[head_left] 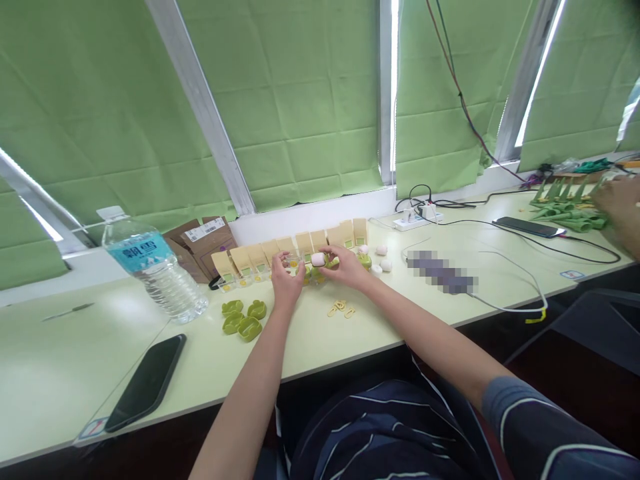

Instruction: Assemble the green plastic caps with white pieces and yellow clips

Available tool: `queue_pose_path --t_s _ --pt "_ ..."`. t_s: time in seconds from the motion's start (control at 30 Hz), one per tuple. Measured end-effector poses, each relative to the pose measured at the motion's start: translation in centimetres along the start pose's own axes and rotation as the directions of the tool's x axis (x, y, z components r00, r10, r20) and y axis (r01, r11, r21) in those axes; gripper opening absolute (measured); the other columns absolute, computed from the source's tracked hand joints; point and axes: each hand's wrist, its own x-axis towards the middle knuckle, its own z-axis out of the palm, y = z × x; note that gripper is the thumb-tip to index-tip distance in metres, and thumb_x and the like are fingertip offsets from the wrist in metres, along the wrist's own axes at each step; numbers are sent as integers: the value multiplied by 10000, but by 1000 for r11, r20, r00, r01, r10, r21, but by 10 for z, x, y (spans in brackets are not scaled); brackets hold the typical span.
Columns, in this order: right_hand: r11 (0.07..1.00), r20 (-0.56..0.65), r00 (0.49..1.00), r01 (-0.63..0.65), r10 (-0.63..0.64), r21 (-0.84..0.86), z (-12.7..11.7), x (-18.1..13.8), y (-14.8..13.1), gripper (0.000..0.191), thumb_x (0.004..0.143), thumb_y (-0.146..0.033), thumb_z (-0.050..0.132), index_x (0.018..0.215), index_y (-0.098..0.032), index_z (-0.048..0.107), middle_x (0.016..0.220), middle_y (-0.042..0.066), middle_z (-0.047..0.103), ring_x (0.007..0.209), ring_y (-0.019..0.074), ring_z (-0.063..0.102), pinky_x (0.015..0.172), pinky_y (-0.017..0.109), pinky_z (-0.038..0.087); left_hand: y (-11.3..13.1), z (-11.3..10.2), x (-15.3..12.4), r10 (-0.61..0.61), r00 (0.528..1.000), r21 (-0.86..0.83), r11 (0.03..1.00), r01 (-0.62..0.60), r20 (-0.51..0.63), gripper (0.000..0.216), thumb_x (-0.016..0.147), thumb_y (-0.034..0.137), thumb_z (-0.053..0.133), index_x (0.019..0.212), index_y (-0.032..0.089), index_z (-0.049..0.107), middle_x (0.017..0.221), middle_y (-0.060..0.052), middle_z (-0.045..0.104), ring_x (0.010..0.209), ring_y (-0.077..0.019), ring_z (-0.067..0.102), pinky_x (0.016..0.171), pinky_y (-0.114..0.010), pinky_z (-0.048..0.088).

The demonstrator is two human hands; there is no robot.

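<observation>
My left hand has its thumb and fingers around a small clear plastic box with something yellow inside. In my right hand a pale pink, rounded, egg-like piece is pinched, close to the box. Behind both hands runs a row of beige cards standing in clear boxes with yellow bits low in them. More pink and white rounded pieces lie to the right of my right hand. Several green curved pieces rest left of my left forearm. Between my arms lie small yellow loops.
A large water bottle and a brown cardboard box stand at left; a black phone lies near the front edge. At right are cables with a power strip, another phone, green cone-shaped pieces and another person's hand.
</observation>
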Motion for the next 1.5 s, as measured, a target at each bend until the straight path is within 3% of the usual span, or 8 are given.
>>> queue_pose_path --t_s 0.17,0.5,0.7,0.87,1.1,1.23,1.4,1.5 --pt "1000 -45 999 -14 14 -10 -1 1 1 447 769 -278 736 1198 -206 632 1113 89 632 921 196 623 831 366 570 5 -1 -2 74 997 -105 992 -72 13 423 881 358 556 1260 195 461 1121 -87 610 1035 -194 606 913 -312 495" --pt "999 -144 989 -33 37 28 -1 2 -1 400 734 -227 731 1114 -199 611 1133 90 577 961 200 601 838 376 580 15 -9 -8 191 966 -127 977 -171 176 275 914 430 491 1020 198 596 973 -59 631 873 -174 594 760 -286 490" --pt "995 -219 971 -84 94 54 -1 3 6 422 738 -235 716 1134 -199 575 1164 91 579 963 187 584 770 326 590 19 -15 -9 363 813 -61 924 -378 456 323 845 508 617 744 203 586 755 -30 579 705 -161 540 715 -302 472" --pt "997 -214 974 -69 72 21 0 3 7 408 748 -238 715 1129 -200 577 1152 85 588 946 181 582 756 315 586 20 -10 -13 364 695 -30 896 -442 620 360 785 558 687 707 215 610 805 -45 601 734 -188 566 704 -324 462" --pt "999 -195 980 -39 42 16 0 2 5 397 745 -226 707 1123 -208 590 1140 77 597 937 182 593 795 349 584 21 -9 -15 269 639 6 919 -394 720 454 759 636 672 942 223 631 1022 -67 651 894 -249 605 732 -351 460" --pt "997 -191 980 -53 63 55 0 3 7 414 719 -187 711 1118 -207 600 1167 78 576 938 174 610 801 348 595 24 -10 -14 292 679 -4 920 -391 674 456 838 630 587 1043 223 619 999 -73 656 887 -240 604 740 -341 443" --pt "998 -135 989 -45 52 53 -2 2 2 421 720 -166 724 1126 -210 626 1140 79 564 942 182 609 776 350 614 21 -8 -10 189 877 -35 980 -194 441 413 943 583 444 1031 208 592 756 -8 589 652 -157 545 643 -287 414" --pt "997 -87 996 -9 15 78 -4 1 -3 406 744 -189 730 1140 -203 640 1125 85 567 980 191 612 802 347 615 16 -7 -7 118 944 -143 987 -76 309 459 941 560 475 1229 210 545 869 -18 610 622 -121 553 636 -267 444"
